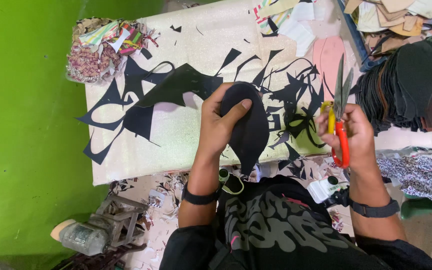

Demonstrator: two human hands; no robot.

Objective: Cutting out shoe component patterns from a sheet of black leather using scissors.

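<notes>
from the head camera, looking straight down: the left hand (221, 122) is closed around a black sole-shaped cutout (248, 127), thumb pressed flat on its face, fingers wrapped behind it, the piece held up just above the near edge of the pale work table (176, 135). the right hand (356, 137) grips a pair of scissors (340, 112) by the red and yellow handles, blades together and pointing away from the person, well apart from the cutout. black offcuts (141, 107) lie scattered over the table. a bundle of patterned fabric scraps (101, 47) sits at the far left corner. a stack of dark cut soles (406, 87) lies to the right, a pink sole piece (328, 57) near it. a black band shows on each wrist.
</notes>
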